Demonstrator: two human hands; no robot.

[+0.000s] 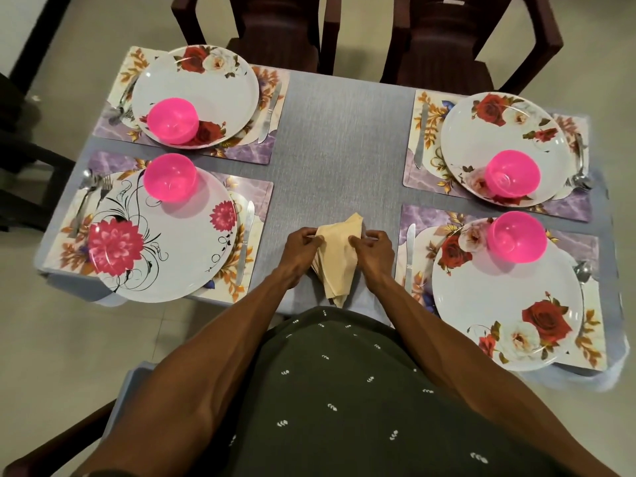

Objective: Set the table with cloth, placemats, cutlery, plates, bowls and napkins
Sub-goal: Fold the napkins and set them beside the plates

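- A grey cloth is covering the table; dark chairs are standing on pale floor at the frame's top.
- Four floral placemats are carrying plates, pink bowls and cutlery.
- Cream napkins, folded and stacked, are lying at lower centre.
- The left hand and right hand are pinching the top napkin.

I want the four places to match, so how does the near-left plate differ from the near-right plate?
The near-left white round plate has pink dahlia-like flowers with black swirling stems; the near-right white round plate has red and white roses with green leaves. On the near-left plate the pink plastic bowl sits at the far rim's middle; on the near-right plate the pink bowl sits toward the far right rim. Both rest on floral placemats.
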